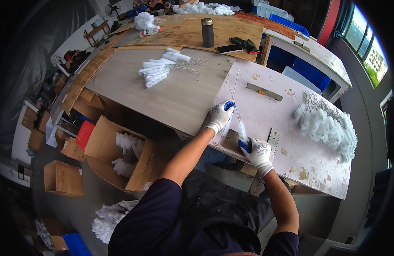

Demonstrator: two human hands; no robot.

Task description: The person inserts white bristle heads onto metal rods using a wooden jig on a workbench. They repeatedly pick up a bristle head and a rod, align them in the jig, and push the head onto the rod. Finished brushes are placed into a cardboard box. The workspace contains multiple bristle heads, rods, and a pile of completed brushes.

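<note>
Both of my hands wear white gloves with blue fingertips. My left hand (221, 116) is closed around a thin wire-handled brush, whose wire rises past the fingers; pale bristles (225, 129) show below that hand. With the fingers pinched, my right hand (258, 152) grips the lower end of another white brush (242, 132), and its wire slants up toward the left hand, crossing the other wire. A flat metal plate (233, 141) lies at the table edge between the hands. Beside the right hand is a perforated metal strip (273, 140).
A heap of fluffy white brushes (327, 123) covers the table's right side. Slim white brushes (158, 70) lie in a pile at the left. Farther back are a metal bar (264, 91), a dark bottle (207, 33), a phone (229, 49) and black gloves (244, 44). An open carton (139, 168) stands lower left.
</note>
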